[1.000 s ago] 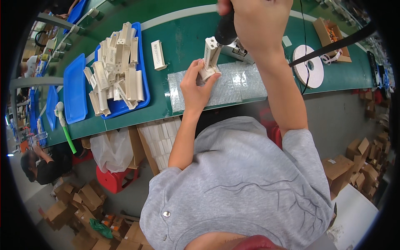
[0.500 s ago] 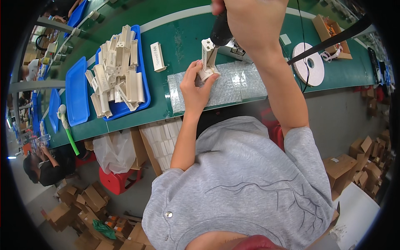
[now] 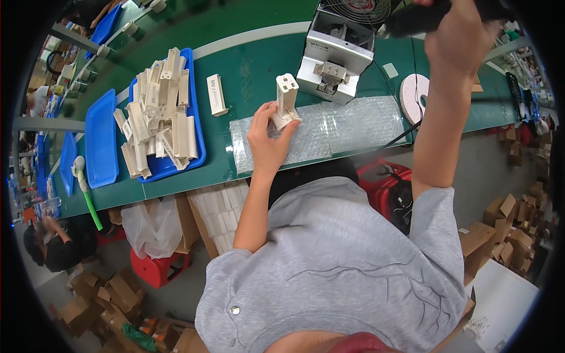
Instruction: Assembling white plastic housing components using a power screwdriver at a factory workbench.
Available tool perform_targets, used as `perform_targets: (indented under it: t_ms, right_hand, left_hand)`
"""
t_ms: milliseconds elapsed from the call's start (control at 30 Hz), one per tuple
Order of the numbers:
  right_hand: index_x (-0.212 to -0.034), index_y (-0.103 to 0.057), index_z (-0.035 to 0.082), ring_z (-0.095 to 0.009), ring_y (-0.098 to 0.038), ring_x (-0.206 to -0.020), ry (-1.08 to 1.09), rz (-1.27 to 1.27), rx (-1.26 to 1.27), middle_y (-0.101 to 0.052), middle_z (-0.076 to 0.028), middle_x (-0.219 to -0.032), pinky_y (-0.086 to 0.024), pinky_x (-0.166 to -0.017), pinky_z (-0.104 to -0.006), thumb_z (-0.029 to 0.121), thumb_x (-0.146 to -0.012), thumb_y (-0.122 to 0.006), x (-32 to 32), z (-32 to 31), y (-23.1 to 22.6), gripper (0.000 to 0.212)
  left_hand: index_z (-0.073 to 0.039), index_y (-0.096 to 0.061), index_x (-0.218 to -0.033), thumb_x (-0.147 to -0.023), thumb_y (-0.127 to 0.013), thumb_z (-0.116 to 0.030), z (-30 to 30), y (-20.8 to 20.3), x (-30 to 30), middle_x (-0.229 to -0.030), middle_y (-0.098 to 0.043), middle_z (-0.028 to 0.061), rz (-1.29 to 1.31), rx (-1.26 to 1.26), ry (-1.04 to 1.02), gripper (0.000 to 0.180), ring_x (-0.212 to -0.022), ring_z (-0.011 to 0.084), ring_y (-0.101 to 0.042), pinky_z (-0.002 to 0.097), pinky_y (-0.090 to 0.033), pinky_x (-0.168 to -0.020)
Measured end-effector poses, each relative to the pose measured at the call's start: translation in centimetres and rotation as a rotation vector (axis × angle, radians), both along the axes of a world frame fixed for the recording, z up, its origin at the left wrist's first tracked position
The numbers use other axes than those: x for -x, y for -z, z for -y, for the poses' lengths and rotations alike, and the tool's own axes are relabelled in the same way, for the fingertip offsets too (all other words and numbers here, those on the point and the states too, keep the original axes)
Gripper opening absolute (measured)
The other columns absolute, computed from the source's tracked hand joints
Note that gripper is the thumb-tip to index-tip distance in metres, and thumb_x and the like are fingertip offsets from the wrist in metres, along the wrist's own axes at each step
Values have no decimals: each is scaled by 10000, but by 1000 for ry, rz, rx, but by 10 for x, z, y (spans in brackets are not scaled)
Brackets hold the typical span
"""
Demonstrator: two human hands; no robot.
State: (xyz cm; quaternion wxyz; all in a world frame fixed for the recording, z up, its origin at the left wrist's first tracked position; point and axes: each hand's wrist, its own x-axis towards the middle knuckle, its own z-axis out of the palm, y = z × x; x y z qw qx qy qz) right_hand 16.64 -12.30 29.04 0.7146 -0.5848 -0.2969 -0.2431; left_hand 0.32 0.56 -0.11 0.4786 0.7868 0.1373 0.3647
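Note:
My left hand point(image 3: 269, 136) is closed around the lower end of a white plastic housing point(image 3: 286, 94), which stands upright on the bubble wrap point(image 3: 353, 126). Slots and holes show in the housing's top end. At the upper right, my right hand point(image 3: 456, 41) grips a dark power screwdriver point(image 3: 415, 20), held sideways with its tip toward a metal screw feeder point(image 3: 335, 56). The screwdriver's far part lies partly behind the hand. A blue tray point(image 3: 202, 138) heaped with similar white housings point(image 3: 153, 112) sits left of my left hand, and a single housing point(image 3: 216, 95) lies between them.
An empty-looking blue tray point(image 3: 101, 141) and a green-handled tool point(image 3: 88, 197) lie farther left. A white tape roll point(image 3: 414, 97) rests at the right, near a black cable point(image 3: 403, 135). Red stools point(image 3: 156, 267) and cardboard boxes point(image 3: 123, 294) stand below the table; a person sits far left.
My right hand has lifted the screwdriver off the housing's top and carried it right, uncovering the screw feeder. My left hand keeps hold of the housing; the view has shifted slightly.

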Motion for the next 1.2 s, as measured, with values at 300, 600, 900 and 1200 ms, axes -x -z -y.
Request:
perform_targets:
  t_ms: [300, 600, 900, 1200]
  right_hand:
    - [-937, -608, 23, -101, -485, -470, -149, -269, -103, -533, -8, -617, -421, -470, -258, 0, -859, -674, 24, -17, 5, 104]
    - [-772, -596, 10, -111, -524, -448, -180, -256, 43, -571, -25, -596, -426, -454, -255, -12, -824, -685, 9, -28, 41, 106]
    - [-953, -592, 10, -112, -565, -496, -344, -365, -95, -587, -39, -653, -455, -478, -247, -20, -835, -700, 62, -43, 31, 163]
    - [-750, -609, 27, -70, -549, -500, -411, -315, -94, -593, 16, -625, -402, -463, -245, -19, -788, -708, 52, -63, 51, 116]
  left_hand:
    - [9, -658, -1181, -747, -911, -151, 2, 1, -2, -1260, -672, 209, -1, 50, 14, 528, -1126, 348, -681, 410, -561, -916]
    - [7, -661, -1202, -748, -914, -152, 0, 3, 4, -1263, -672, 207, -24, 60, 12, 543, -1132, 340, -681, 398, -562, -924]
    - [16, -660, -1198, -757, -913, -167, 0, 2, 3, -1274, -669, 207, -25, 52, 26, 540, -1130, 325, -683, 397, -563, -919]
    - [33, -654, -1191, -774, -905, -167, -1, 4, 0, -1259, -672, 230, -4, 38, 3, 527, -1077, 327, -702, 391, -577, -890]
